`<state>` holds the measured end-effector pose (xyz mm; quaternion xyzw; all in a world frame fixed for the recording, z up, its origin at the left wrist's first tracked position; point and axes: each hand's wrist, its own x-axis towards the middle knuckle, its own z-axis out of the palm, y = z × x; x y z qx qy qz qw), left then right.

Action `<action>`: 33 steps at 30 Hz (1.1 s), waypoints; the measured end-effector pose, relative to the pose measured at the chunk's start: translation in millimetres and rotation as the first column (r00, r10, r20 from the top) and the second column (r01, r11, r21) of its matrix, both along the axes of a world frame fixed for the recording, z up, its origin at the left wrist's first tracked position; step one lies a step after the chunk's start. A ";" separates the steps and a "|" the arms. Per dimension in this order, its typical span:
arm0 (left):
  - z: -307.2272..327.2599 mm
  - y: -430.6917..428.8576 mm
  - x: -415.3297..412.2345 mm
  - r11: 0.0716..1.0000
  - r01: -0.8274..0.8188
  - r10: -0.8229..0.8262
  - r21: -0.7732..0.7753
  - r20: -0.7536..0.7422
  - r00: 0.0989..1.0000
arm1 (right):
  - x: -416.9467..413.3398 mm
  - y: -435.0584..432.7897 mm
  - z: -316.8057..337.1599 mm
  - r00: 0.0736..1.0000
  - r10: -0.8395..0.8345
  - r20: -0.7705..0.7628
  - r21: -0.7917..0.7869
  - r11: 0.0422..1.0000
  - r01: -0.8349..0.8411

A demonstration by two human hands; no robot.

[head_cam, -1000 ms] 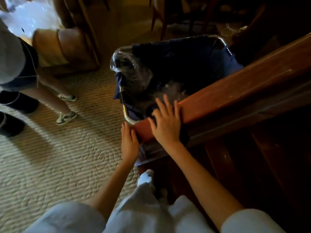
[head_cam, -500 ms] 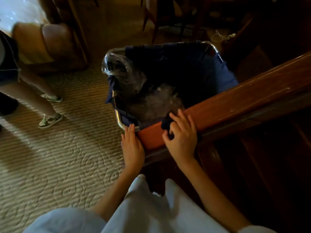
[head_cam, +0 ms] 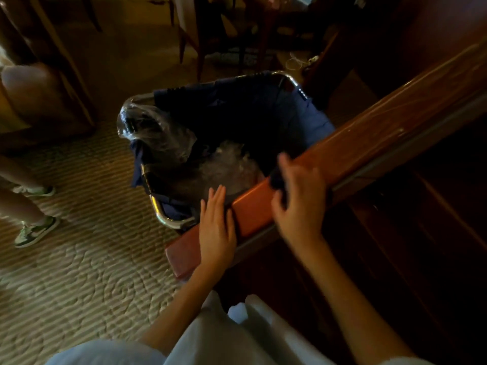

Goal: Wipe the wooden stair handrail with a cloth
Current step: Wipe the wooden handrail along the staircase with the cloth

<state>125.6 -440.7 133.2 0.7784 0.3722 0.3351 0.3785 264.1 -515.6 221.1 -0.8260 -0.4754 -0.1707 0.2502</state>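
Patterned carpet (head_cam: 92, 272) below wooden handrail (head_cam: 369, 143), blue fabric bin (head_cam: 303, 119) just behind it. Left hand (head_cam: 216, 233) on handrail's lower end, grip spread flat, holding nothing. Right hand (head_cam: 297, 204) just above on handrail, grip curled round dark cloth (head_cam: 275, 177) atop rail.

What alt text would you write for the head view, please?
A person's right hand holds a dark cloth against a wooden stair handrail while the left hand rests flat near its lower end. A blue fabric cart stands beyond on carpet.

Bare forearms (head_cam: 184, 299), short pale sleeves (head_cam: 100, 354), perhaps grey-blue, loose pale top (head_cam: 224, 338)
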 end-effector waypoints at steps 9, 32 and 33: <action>-2.5 4.4 2.3 0.999 -0.016 0.015 0.048 0.010 1.000 | 51.1 28.2 29.5 0.987 -0.129 0.095 0.059 0.991 0.124; 83.8 20.9 81.8 0.710 0.630 -0.645 0.314 -0.069 0.761 | -13.1 15.8 -15.1 0.791 -0.081 -0.606 0.672 0.480 0.564; 91.9 23.0 95.4 0.657 0.668 -0.679 0.350 -0.110 0.726 | 12.0 15.9 -0.8 0.762 -0.073 -0.644 0.681 0.401 0.613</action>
